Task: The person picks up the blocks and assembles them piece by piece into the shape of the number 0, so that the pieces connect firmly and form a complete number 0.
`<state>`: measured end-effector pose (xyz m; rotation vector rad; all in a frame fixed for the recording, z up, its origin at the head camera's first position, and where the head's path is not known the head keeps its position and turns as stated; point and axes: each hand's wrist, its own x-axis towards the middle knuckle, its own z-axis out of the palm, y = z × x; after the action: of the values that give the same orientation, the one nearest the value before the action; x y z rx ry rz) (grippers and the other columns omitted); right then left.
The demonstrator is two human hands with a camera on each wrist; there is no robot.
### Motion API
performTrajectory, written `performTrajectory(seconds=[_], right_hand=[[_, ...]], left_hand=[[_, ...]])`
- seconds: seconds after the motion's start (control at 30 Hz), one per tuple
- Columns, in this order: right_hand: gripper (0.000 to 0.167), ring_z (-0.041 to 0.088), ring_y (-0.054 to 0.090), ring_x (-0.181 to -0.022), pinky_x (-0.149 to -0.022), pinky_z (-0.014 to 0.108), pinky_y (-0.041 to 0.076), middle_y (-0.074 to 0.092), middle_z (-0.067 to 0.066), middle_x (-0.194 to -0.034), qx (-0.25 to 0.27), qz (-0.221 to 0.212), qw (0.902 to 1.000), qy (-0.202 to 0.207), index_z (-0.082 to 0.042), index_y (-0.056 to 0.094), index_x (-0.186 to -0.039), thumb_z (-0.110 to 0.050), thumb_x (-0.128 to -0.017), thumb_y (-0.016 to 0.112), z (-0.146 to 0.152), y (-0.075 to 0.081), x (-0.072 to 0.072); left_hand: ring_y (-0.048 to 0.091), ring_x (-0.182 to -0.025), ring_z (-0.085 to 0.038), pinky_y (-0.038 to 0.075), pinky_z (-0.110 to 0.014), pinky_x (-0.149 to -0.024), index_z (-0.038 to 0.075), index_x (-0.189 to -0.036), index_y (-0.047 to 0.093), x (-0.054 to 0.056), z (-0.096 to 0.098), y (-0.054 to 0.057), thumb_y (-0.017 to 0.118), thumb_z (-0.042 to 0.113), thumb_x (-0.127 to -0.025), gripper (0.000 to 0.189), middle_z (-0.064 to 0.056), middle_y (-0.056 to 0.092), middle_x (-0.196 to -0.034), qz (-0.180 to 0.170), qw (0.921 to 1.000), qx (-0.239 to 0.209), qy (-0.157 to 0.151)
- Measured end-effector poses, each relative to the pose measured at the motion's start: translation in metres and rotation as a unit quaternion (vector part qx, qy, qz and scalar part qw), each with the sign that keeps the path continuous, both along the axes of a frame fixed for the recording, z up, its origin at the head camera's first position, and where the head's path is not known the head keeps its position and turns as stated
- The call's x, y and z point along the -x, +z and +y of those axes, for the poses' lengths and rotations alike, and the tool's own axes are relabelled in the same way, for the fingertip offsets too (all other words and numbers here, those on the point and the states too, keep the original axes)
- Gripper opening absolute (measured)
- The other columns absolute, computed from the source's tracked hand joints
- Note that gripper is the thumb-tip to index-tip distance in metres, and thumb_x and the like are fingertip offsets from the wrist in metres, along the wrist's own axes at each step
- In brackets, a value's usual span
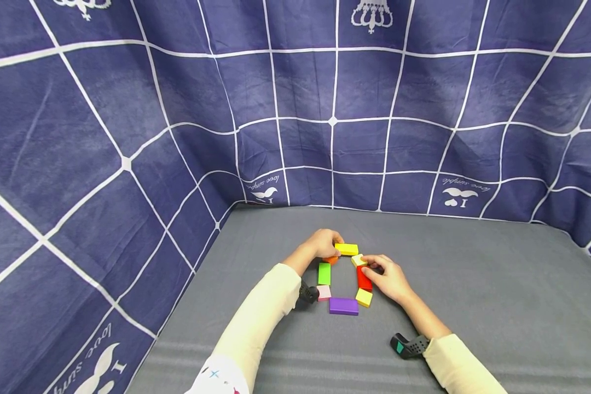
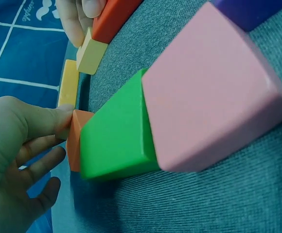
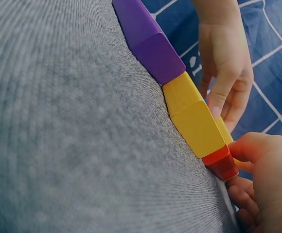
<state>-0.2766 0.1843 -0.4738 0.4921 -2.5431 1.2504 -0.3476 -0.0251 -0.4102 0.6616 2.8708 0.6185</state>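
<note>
Blocks lie in a ring on the grey cloth. At its far side my left hand [image 1: 323, 243] pinches the left end of a yellow block [image 1: 347, 249], thumb in front and fingers behind. Right by that thumb stands an orange block [image 2: 75, 141], partly covered in the head view. My right hand [image 1: 390, 278] holds the red block [image 1: 364, 279] between thumb and fingers, its fingertips also reaching a cream block [image 2: 92, 56]. Down the left side are a green block [image 1: 324, 274] and a pink block [image 2: 214, 92].
A purple block [image 1: 343, 306] closes the near side of the ring, and a smaller yellow block [image 3: 197, 124] sits at its near right corner. A blue curtain with white lines [image 1: 305, 142] hangs behind and to the left of the grey surface [image 1: 473, 284].
</note>
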Motion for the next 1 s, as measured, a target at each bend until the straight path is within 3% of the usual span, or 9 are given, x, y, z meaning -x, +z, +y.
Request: performTrajectory(seconds=[0.4, 0.77, 1.0], right_hand=[[0.025, 0.023, 0.058, -0.089, -0.080, 0.035, 0.045, 0.065, 0.006, -0.095, 0.005, 0.008, 0.9999, 0.001, -0.004, 0.072, -0.108, -0.005, -0.083, 0.073, 0.000, 0.000, -0.001], [0.025, 0.022, 0.058, -0.087, -0.079, 0.033, 0.045, 0.065, 0.005, -0.094, 0.008, 0.013, 0.9999, 0.004, -0.003, 0.072, -0.108, -0.005, -0.083, 0.074, -0.001, 0.000, -0.002], [0.025, 0.023, 0.058, -0.088, -0.079, 0.035, 0.045, 0.066, 0.005, -0.095, 0.005, 0.012, 0.9999, 0.002, -0.004, 0.072, -0.108, -0.005, -0.083, 0.073, -0.001, 0.000, -0.001]], left_hand=[[0.056, -0.080, -0.012, 0.043, -0.021, -0.070, 0.013, -0.102, 0.074, -0.006, 0.006, 0.000, 0.073, 0.014, -0.077, 0.025, 0.004, 0.066, -0.087, -0.015, 0.9988, -0.017, 0.044], [0.051, -0.096, -0.018, 0.044, -0.029, -0.074, 0.020, -0.100, 0.073, -0.011, 0.007, -0.006, 0.070, 0.029, -0.080, 0.023, 0.003, 0.061, -0.097, 0.007, 0.9967, 0.009, 0.080], [0.051, -0.102, -0.022, 0.044, -0.035, -0.080, 0.017, -0.108, 0.073, -0.013, 0.003, -0.010, 0.060, 0.032, -0.089, 0.027, -0.001, 0.061, -0.107, 0.004, 0.9964, -0.023, 0.081]])
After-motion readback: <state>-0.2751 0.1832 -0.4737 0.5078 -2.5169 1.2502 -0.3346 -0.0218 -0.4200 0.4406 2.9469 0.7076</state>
